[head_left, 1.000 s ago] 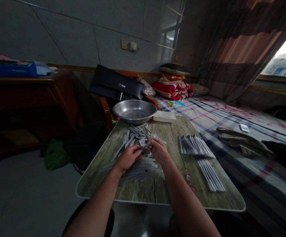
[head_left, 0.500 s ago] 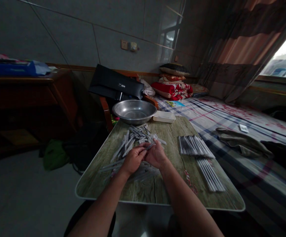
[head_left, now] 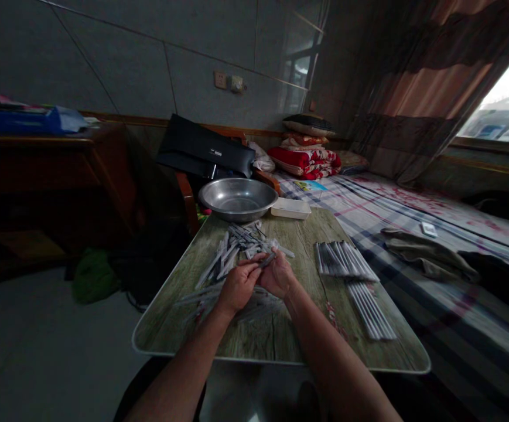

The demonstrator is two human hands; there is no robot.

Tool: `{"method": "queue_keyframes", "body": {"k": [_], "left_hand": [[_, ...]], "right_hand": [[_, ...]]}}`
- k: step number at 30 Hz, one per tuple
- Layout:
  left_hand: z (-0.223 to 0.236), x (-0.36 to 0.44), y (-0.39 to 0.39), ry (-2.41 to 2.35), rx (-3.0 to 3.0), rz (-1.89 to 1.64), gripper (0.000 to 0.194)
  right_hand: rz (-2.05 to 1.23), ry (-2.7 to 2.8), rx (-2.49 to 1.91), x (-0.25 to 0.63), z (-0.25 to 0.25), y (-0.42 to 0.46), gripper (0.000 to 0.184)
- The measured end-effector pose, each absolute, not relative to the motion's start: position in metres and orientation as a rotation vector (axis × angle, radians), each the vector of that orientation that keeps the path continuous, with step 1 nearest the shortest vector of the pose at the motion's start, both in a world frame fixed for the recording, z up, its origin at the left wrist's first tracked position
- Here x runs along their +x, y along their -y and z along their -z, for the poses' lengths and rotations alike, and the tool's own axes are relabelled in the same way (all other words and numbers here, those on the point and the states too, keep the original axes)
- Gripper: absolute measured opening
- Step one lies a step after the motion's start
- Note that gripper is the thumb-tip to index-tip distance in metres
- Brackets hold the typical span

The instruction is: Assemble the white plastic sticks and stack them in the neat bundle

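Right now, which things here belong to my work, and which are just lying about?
In use: left hand, right hand, loose slim white sticks, lined-up white sticks.

Lying about: round steel basin, white plastic tray, folded red blanket, olive cloth.

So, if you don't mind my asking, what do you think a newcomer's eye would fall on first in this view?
Probably the left hand and right hand, together at the middle of the wood-patterned table, over a loose heap of thin sticks. To their right lie tidy rows of sticks, and beyond the heap sits a shiny steel basin. Farther back, a red quilt stands out on the bed.
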State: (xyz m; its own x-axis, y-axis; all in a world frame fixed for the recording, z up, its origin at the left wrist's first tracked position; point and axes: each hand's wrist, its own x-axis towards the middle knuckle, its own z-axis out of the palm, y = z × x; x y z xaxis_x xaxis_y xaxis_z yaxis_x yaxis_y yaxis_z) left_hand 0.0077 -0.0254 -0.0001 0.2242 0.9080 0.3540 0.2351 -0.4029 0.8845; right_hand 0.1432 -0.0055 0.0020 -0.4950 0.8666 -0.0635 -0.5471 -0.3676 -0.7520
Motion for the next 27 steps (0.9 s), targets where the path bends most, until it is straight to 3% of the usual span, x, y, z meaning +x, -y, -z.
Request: {"method": "queue_keyframes", "body": {"k": [6,14,27], "left_hand": [[0.006,0.011,0.028,-1.235,1.943,-1.203,0.029],[0.003,0.007,0.022,-1.04,1.756,-1.16,0.036],[0.001,0.004,0.017,-1.232,2.169,-1.29,0.023]], "right_hand": [[-1.967,0.842,-0.553,0.143,0.0,0.006,0.051],[-1.949,0.836,-0.627,0.145,0.003,0.003,0.05],[-1.809,0.824,-0.445,0.148,-0.006,0.0,0.061]]}}
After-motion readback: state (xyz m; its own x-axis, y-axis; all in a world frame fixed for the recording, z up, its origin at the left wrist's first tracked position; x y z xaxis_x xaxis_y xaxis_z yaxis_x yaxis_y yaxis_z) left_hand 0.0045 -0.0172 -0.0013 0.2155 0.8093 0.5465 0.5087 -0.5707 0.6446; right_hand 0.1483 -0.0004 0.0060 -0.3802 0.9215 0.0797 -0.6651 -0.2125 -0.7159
